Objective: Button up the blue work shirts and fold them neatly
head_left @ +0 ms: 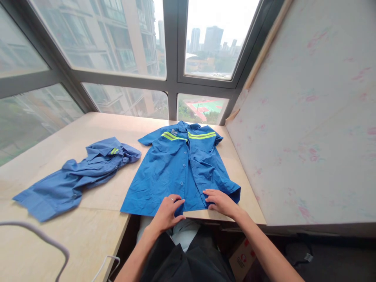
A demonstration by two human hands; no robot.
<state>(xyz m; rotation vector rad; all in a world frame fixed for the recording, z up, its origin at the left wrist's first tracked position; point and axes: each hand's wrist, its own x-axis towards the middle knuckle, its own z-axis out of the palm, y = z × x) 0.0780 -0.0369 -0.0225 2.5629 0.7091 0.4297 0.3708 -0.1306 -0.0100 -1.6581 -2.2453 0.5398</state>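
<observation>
A blue short-sleeved shirt (164, 178) with yellow-green reflective stripes is seen spread front-up on a pale wooden tabletop (249, 192), from mid-frame toward six o'clock, its collar pointed at twelve. The shirt's lower edge is met by two bare hands, both open: at nearly seven o'clock, the hem is bracketed by the parted thumb and fingers of the left hand (169, 211), on which a ring is worn; at five, the other front panel is touched by the loosely spread fingers of the right hand (220, 201). A second blue garment (79, 176) is seen lying crumpled between eight and nine. The scene is framed by windows (117, 39) at twelve.
</observation>
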